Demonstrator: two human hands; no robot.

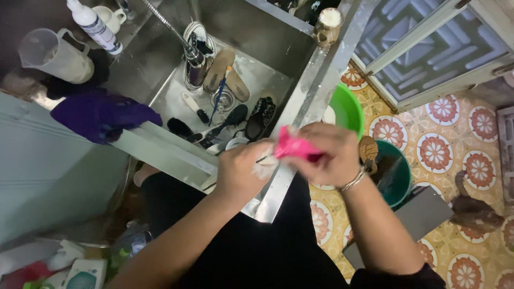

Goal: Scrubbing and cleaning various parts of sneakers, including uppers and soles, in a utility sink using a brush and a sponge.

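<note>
pinching a small pink cloth (pixel 296 148) between them, the right hand (pixel 329 155) closed on its top and the left hand (pixel 243 172) gripping beside it, likely soft, light, best held bunched

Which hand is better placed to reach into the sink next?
Probably the left. The left hand sits over the sink's front edge, nearest the shoes and brushes inside, and seems to pinch only something thin. The right hand is closed around the pink item, further from the basin.
</note>
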